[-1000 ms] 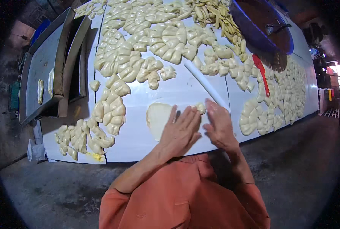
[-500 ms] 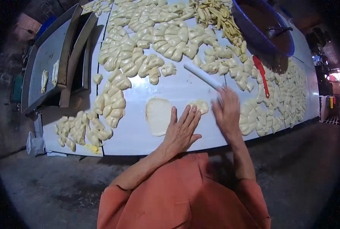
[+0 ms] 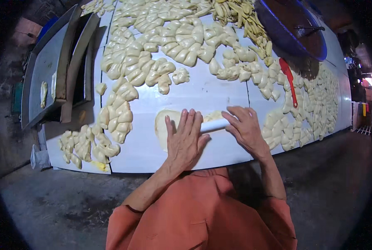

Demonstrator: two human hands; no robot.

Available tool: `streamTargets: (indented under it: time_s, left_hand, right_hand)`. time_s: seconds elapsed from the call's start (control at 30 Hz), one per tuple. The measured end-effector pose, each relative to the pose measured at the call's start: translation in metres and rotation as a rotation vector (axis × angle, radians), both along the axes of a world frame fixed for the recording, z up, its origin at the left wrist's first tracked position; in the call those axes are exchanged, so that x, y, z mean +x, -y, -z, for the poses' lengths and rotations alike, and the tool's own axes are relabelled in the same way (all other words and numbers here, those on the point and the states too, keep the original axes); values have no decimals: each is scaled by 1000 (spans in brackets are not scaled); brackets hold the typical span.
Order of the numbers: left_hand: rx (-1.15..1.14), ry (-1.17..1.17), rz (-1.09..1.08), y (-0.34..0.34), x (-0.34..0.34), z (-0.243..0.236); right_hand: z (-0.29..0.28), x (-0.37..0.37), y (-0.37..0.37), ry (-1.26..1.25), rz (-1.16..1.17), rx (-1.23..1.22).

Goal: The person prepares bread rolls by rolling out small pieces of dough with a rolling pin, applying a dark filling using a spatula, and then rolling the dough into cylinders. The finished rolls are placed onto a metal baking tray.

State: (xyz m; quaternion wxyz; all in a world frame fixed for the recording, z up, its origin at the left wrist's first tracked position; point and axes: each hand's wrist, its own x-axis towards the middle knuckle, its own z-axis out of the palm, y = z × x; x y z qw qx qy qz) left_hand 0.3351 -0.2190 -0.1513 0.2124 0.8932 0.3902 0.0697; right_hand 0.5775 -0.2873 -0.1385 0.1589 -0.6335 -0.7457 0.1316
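Observation:
A white rolling pin [image 3: 214,125] lies crosswise on the table close in front of me. My right hand [image 3: 247,130] is closed over its right end, fingers curled across it. With fingers stretched out, my left hand [image 3: 182,137] lies flat over the pin's left end and covers the edge of a thin, flattened dough round [image 3: 163,121]. Just beyond the pin is a small dough piece [image 3: 213,115], partly hidden by the pin. Whether the pin touches either piece I cannot tell.
Many pale dough pieces [image 3: 177,39] cover the table's far side and both flanks. A red spatula [image 3: 289,81] lies on dough at right. Behind it stands a blue basin [image 3: 277,31] of brown filling, beside peeled banana pieces [image 3: 240,16]. Metal trays [image 3: 54,62] lean at left.
The rolling pin has come down toward me and turned nearly level, its left end now at my left hand. My left hand has shifted left over the flattened dough.

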Motion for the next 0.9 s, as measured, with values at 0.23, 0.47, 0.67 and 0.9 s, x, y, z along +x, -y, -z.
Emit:
streamTargets:
  time_s: [0.23, 0.47, 0.67, 0.9]
  left_hand:
    - [141, -36, -66, -51, 31, 12]
    - [282, -4, -171, -132, 63, 32]
    - [273, 8, -83, -127, 57, 32]
    - [271, 65, 14, -78, 45, 33]
  right_hand:
    - [30, -8, -38, 264, 360, -25]
    - [34, 4, -109, 512, 564, 228]
    - [27, 26, -64, -63, 151, 217]
    - [26, 2, -36, 33, 256, 220]
